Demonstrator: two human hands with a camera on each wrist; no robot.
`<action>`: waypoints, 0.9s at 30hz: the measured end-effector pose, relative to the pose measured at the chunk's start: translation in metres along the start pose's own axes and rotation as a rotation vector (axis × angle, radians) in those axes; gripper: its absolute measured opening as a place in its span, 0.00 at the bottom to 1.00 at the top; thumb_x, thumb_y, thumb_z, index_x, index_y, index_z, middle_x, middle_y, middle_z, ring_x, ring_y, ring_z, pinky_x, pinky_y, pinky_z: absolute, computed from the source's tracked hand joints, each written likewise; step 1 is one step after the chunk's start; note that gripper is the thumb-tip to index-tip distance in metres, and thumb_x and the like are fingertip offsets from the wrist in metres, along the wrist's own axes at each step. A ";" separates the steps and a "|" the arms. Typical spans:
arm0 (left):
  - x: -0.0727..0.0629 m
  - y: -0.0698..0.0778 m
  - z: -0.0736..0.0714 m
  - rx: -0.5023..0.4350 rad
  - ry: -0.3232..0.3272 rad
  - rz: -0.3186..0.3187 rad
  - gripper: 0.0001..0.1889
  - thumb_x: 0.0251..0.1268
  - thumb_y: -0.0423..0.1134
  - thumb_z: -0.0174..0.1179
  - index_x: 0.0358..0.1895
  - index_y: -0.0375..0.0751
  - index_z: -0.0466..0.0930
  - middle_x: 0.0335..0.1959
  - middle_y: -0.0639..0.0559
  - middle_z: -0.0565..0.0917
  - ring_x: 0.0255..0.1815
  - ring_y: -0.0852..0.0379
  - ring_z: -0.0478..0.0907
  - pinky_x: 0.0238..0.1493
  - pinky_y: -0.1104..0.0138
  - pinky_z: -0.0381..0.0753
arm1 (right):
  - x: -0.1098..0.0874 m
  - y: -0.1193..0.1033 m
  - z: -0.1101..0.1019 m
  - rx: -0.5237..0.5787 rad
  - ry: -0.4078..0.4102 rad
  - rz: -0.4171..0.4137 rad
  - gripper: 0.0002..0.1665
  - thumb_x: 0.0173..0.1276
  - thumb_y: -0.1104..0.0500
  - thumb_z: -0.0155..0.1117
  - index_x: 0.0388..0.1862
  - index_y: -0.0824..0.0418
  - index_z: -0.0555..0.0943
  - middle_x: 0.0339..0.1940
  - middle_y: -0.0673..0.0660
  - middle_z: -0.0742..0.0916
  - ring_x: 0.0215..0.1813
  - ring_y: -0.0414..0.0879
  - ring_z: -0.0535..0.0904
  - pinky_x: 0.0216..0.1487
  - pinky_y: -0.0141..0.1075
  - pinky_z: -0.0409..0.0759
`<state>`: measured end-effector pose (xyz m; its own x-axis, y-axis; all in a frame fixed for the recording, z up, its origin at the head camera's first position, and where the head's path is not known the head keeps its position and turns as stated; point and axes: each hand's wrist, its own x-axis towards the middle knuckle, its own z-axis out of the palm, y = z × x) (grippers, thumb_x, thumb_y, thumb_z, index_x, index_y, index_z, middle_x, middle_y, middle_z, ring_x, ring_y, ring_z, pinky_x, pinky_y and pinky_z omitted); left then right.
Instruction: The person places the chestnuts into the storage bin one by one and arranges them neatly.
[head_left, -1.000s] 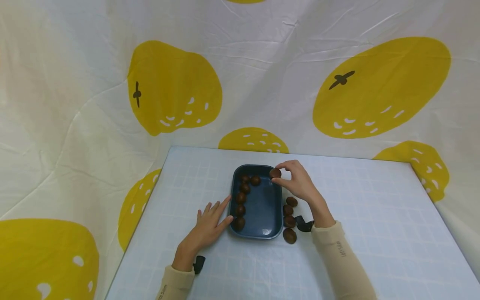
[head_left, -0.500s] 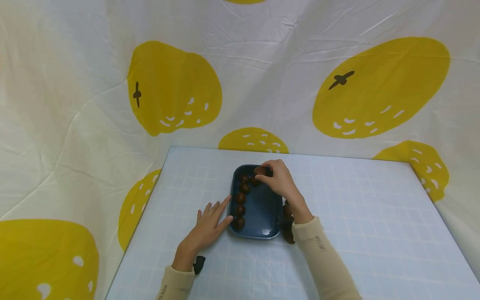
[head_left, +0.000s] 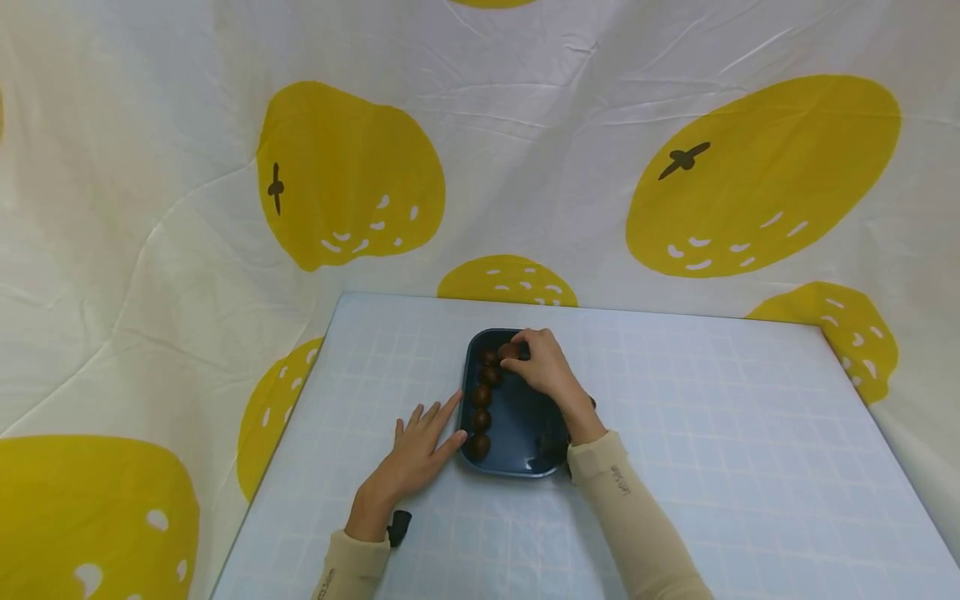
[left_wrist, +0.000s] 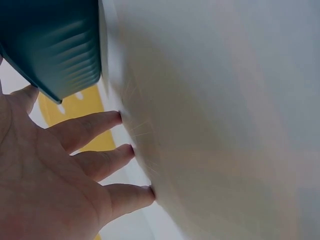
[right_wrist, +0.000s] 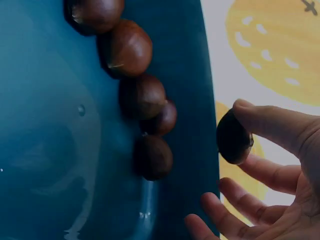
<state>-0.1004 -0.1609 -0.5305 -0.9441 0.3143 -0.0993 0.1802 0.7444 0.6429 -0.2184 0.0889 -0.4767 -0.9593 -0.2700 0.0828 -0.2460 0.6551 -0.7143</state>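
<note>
A dark blue tray (head_left: 521, 421) stands on the table, a row of brown chestnuts (head_left: 482, 397) along its left side. My right hand (head_left: 547, 367) is over the far part of the tray. It pinches a chestnut (right_wrist: 234, 137) between thumb and index finger, and its other fingers are loosely bent. More chestnuts (right_wrist: 142, 96) in the tray show in the right wrist view. My left hand (head_left: 415, 460) lies at the tray's left edge with fingers spread. In the left wrist view, fingertips of the left hand (left_wrist: 55, 165) touch the table beside the tray's ribbed wall (left_wrist: 75, 55).
The table (head_left: 750, 467) has a pale checked cover. Behind it hangs a white curtain (head_left: 525, 167) with large yellow fruit prints. My right forearm hides the spot beside the tray's right edge. A black wrist device (head_left: 399, 527) is on the left wrist.
My right hand has carried the chestnut leftward from the tray's far right corner to the far end of the row. Its forearm now covers the chestnuts right of the tray. The left hand stays put.
</note>
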 end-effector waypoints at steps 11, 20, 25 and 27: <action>0.001 0.000 -0.001 -0.010 -0.008 -0.007 0.35 0.76 0.66 0.42 0.81 0.70 0.45 0.77 0.37 0.59 0.77 0.28 0.44 0.66 0.29 0.33 | 0.002 0.013 0.015 -0.081 -0.087 0.064 0.21 0.64 0.56 0.75 0.54 0.61 0.81 0.52 0.65 0.79 0.57 0.59 0.71 0.55 0.52 0.74; 0.001 0.000 -0.002 -0.010 -0.014 -0.003 0.35 0.76 0.65 0.43 0.81 0.69 0.45 0.77 0.35 0.59 0.77 0.28 0.44 0.66 0.28 0.33 | 0.001 0.015 0.020 -0.131 -0.122 0.039 0.21 0.60 0.60 0.77 0.52 0.59 0.84 0.46 0.62 0.79 0.52 0.58 0.72 0.53 0.52 0.74; 0.002 -0.003 0.000 -0.008 -0.010 0.000 0.35 0.76 0.66 0.43 0.81 0.71 0.44 0.77 0.36 0.59 0.77 0.28 0.44 0.66 0.28 0.33 | 0.001 0.015 0.023 -0.171 -0.127 0.036 0.22 0.61 0.60 0.77 0.54 0.60 0.83 0.46 0.64 0.78 0.51 0.60 0.72 0.53 0.53 0.74; 0.002 -0.003 0.000 -0.010 -0.010 0.000 0.34 0.76 0.66 0.43 0.81 0.72 0.43 0.77 0.36 0.58 0.77 0.29 0.44 0.66 0.28 0.33 | 0.001 0.015 0.024 -0.181 -0.130 0.043 0.22 0.60 0.60 0.77 0.53 0.59 0.83 0.47 0.65 0.77 0.51 0.61 0.73 0.53 0.53 0.74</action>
<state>-0.1025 -0.1627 -0.5330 -0.9414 0.3199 -0.1066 0.1775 0.7388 0.6501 -0.2198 0.0817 -0.5036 -0.9463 -0.3201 -0.0442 -0.2371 0.7806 -0.5783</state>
